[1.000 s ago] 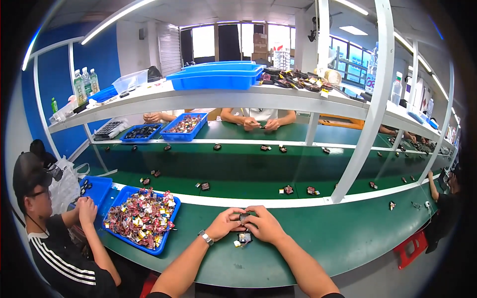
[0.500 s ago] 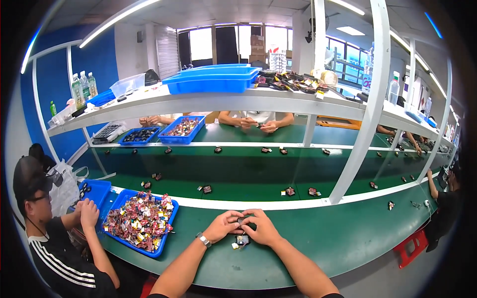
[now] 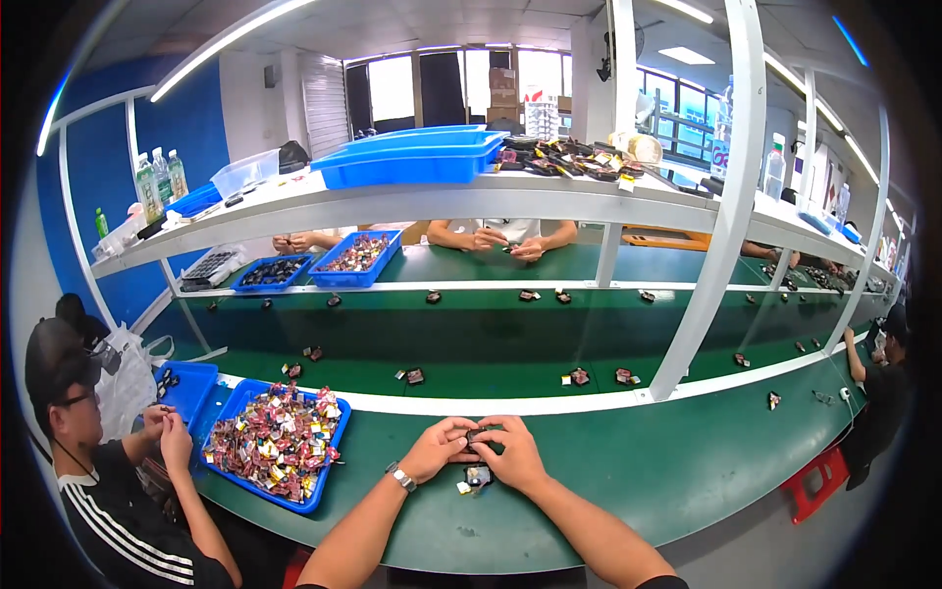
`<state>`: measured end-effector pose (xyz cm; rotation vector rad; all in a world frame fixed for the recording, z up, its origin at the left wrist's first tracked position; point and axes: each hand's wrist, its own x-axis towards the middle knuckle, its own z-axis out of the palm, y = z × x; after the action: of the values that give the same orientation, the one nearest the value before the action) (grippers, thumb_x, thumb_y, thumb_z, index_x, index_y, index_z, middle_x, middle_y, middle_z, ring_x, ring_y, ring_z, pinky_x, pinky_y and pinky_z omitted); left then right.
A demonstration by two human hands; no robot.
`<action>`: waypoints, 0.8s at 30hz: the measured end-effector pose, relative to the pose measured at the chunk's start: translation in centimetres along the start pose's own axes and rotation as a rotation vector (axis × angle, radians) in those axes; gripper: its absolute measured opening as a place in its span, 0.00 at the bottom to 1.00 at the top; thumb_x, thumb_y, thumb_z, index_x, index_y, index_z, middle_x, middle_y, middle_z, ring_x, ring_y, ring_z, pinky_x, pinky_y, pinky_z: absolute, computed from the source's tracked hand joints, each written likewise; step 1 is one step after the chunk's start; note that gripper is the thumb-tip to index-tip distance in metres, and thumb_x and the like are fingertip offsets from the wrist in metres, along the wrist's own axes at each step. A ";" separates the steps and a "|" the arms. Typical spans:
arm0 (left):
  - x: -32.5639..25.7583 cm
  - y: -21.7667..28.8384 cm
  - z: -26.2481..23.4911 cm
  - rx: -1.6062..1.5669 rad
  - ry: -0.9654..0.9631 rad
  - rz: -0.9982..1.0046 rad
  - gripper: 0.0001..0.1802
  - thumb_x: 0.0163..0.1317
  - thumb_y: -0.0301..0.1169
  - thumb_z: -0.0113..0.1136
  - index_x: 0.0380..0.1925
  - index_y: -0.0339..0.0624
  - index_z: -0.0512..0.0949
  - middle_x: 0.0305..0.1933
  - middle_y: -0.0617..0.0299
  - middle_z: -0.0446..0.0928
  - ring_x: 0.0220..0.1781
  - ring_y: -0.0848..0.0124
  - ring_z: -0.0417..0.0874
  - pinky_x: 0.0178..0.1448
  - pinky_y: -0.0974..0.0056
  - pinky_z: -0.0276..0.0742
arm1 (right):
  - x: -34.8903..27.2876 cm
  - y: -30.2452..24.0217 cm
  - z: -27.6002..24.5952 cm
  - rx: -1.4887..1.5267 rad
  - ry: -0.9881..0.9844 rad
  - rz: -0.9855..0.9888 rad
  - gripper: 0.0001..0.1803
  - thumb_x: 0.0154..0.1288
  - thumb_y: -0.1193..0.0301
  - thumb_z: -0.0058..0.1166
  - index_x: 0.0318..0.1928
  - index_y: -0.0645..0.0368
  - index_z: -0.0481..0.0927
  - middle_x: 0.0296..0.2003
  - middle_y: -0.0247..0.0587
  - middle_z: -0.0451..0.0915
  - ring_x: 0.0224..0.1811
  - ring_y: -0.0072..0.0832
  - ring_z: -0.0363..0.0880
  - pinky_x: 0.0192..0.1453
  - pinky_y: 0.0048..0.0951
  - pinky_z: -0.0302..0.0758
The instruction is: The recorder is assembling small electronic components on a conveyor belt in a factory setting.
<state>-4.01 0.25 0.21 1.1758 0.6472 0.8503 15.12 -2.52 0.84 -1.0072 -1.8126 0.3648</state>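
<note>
Over the green bench my left hand (image 3: 439,450) and my right hand (image 3: 512,453) meet, both closed on a small dark part (image 3: 473,438). Fingers cover most of it, so its kind is not plain. Just below the fingertips on the bench lies a small assembly (image 3: 478,476) with a dark frame, a grey face and a white-and-yellow tag. A blue tray (image 3: 312,502) to the left of my left forearm is heaped with small reddish circuit pieces (image 3: 273,440) bearing white and yellow tags.
A co-worker (image 3: 108,471) sits close on the left beside another blue tray (image 3: 201,385). Beyond the bench, a green belt (image 3: 491,339) carries several small assemblies. A white upright post (image 3: 714,236) and a shelf (image 3: 422,208) with blue bins stand ahead. A red stool (image 3: 816,484) is at right.
My hands stay together on the dark part, with slight finger movement. The view has shifted a little. Assemblies on the belt sit slightly farther right, and the left co-worker's hands have lowered somewhat.
</note>
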 end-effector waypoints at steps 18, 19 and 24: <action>-0.1 0.0 0.1 -0.042 -0.008 -0.003 0.15 0.70 0.24 0.50 0.55 0.37 0.68 0.52 0.52 0.78 0.54 0.64 0.81 0.59 0.57 0.81 | -0.3 -0.1 0.3 0.041 -0.015 0.032 0.09 0.56 0.71 0.63 0.39 0.52 0.86 0.49 0.35 0.78 0.55 0.38 0.72 0.59 0.38 0.72; -0.1 0.0 0.1 -0.041 -0.009 -0.003 0.15 0.70 0.24 0.50 0.55 0.37 0.68 0.52 0.52 0.78 0.54 0.64 0.81 0.59 0.57 0.81 | -0.3 0.0 0.3 0.041 -0.014 0.032 0.09 0.56 0.71 0.63 0.39 0.52 0.86 0.49 0.35 0.78 0.55 0.38 0.72 0.59 0.38 0.72; -0.3 -0.4 -0.4 -0.019 0.039 0.016 0.14 0.69 0.24 0.51 0.54 0.38 0.69 0.52 0.53 0.78 0.55 0.64 0.81 0.60 0.56 0.80 | -0.2 -0.6 0.6 0.108 -0.020 -0.022 0.09 0.55 0.73 0.64 0.39 0.52 0.86 0.50 0.37 0.78 0.56 0.38 0.72 0.59 0.37 0.73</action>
<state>-4.41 0.17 -0.26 1.1505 0.6611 0.8932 14.36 -2.94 0.90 -0.9113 -1.8006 0.4560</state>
